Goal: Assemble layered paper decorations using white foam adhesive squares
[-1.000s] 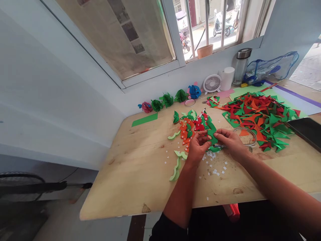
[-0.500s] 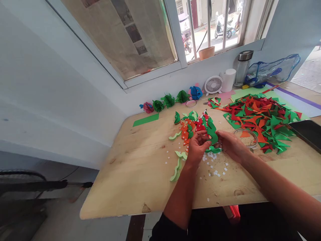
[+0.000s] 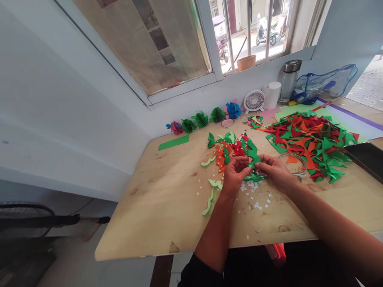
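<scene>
A dark green, wavy-edged paper cutout (image 3: pixel 255 160) is held upright between my two hands. My left hand (image 3: pixel 235 172) pinches its left edge with thumb and fingers. On the other side, my right hand (image 3: pixel 275 171) grips its right edge, thumb in front. Small white squares (image 3: pixel 253 185) are scattered on the wood just below. Behind my left hand lie orange paper cutouts (image 3: pixel 220 153), red ones (image 3: pixel 238 150) and more green ones, several dotted with white squares. Pale green wavy strips (image 3: pixel 210 203) rest left of my left forearm.
A large heap of red, orange and green paper scraps (image 3: pixel 314 139) covers the right side, with a tape roll (image 3: pixel 299 172) and a phone (image 3: pixel 365 159) beside it. Along the wall stand paper figures (image 3: pixel 201 119), a small fan (image 3: pixel 254 101) and a glass bottle (image 3: pixel 289 83).
My right hand has shifted slightly left, its fingers now closed on the green cutout's edge. The cutout has turned a little; my left hand stays nearly in place.
</scene>
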Demonstrator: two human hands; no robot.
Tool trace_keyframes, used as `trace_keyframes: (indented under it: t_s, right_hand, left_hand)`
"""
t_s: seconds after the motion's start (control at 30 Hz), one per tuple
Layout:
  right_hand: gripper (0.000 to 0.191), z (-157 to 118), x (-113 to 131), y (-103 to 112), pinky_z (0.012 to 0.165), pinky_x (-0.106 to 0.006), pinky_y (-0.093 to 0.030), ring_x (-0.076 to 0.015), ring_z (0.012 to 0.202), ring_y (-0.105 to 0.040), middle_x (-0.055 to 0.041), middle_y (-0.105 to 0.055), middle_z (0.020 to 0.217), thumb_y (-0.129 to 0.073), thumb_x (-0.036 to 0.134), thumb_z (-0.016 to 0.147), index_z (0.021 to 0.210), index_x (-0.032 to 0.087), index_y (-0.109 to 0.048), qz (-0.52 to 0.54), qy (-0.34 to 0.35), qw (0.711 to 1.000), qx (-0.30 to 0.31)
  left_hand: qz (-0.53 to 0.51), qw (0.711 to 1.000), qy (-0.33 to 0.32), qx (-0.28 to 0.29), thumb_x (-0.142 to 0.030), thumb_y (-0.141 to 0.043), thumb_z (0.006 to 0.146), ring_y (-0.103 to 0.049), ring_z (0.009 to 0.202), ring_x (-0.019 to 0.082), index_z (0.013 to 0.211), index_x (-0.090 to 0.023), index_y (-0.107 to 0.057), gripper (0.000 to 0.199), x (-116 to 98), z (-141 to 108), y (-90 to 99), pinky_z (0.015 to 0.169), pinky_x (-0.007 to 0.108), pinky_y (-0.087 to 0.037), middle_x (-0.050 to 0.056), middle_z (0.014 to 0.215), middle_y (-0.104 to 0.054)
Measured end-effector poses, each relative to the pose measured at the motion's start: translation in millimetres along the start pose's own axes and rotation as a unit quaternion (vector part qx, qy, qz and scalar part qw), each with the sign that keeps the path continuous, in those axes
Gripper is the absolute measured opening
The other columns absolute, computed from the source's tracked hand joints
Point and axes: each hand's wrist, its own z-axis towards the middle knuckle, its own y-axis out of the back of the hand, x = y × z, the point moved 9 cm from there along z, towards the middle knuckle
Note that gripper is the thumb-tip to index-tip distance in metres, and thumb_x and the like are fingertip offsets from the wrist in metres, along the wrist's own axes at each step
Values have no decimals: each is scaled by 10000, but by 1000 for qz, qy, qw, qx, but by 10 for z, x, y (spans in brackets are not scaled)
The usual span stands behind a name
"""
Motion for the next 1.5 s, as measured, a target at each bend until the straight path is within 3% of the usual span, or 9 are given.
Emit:
trace_keyframes:
  t_s: [0.27,0.53,0.77,0.97,1.13,1.23,1.33,1.4,1.5]
  right_hand:
    - [290,-29,11,-15,492,-226,-345,-87,498,-459,31,-570,579,-755,416,631,711,172,-620,-7,0,1000,1]
    - [292,-27,-13,2,507,-222,-383,-86,514,-499,29,-610,616,-804,371,571,722,180,-643,26,-12,1000,-9]
    - [279,-22,1,-21,522,-220,-383,-81,536,-493,34,-604,646,-805,335,583,765,189,-652,54,-11,998,4]
    - [244,-29,-26,-53,532,-208,-396,-78,559,-504,29,-600,657,-798,306,604,764,184,-659,75,-24,997,27]
    - [281,-4,-9,7,504,-205,-394,-81,529,-514,34,-623,643,-801,336,585,770,190,-647,39,6,999,-3]
    - [298,8,15,51,482,-212,-395,-87,492,-512,39,-624,611,-791,374,583,764,194,-637,17,27,999,-28]
    - [302,4,44,84,472,-219,-406,-91,473,-512,42,-625,606,-784,388,582,763,200,-632,6,39,998,-51]
    - [295,-7,72,81,484,-225,-424,-100,492,-531,39,-637,626,-777,389,590,771,206,-633,-2,46,997,-58]
    - [284,-27,132,56,497,-225,-436,-108,520,-542,36,-637,619,-769,386,600,777,208,-635,-22,70,996,-59]
  left_hand:
    - [-25,999,20,10,-252,-791,542,-625,732,142,781,-158,-681,280,69,18,1,669,264,-519,44,868,-690]
    - [-18,999,17,47,-207,-784,551,-653,838,179,828,-175,-706,290,35,0,-39,745,285,-513,57,935,-707]
    - [-12,999,4,33,-229,-788,550,-656,836,182,837,-179,-711,301,32,13,-24,756,296,-516,58,939,-711]
    - [-19,999,-16,40,-210,-765,590,-646,758,148,857,-178,-703,276,56,25,-29,732,274,-507,43,852,-708]
    - [61,994,-71,58,-191,-703,648,-629,838,164,951,-179,-663,305,-21,14,-59,755,296,-505,62,974,-669]
    - [224,959,-173,24,-162,-659,684,-595,923,180,1030,-191,-620,349,-220,-58,-81,771,307,-492,71,1028,-636]
    - [377,885,-271,-37,-167,-631,724,-571,906,186,903,-177,-622,180,-404,-176,-131,798,327,-465,63,913,-632]
    - [442,842,-303,-64,-180,-612,752,-564,849,187,804,-172,-616,52,-445,-224,-166,790,334,-451,53,805,-621]
    - [504,801,-312,-85,-181,-605,769,-556,799,192,766,-167,-618,19,-424,-227,-181,750,329,-435,51,745,-622]
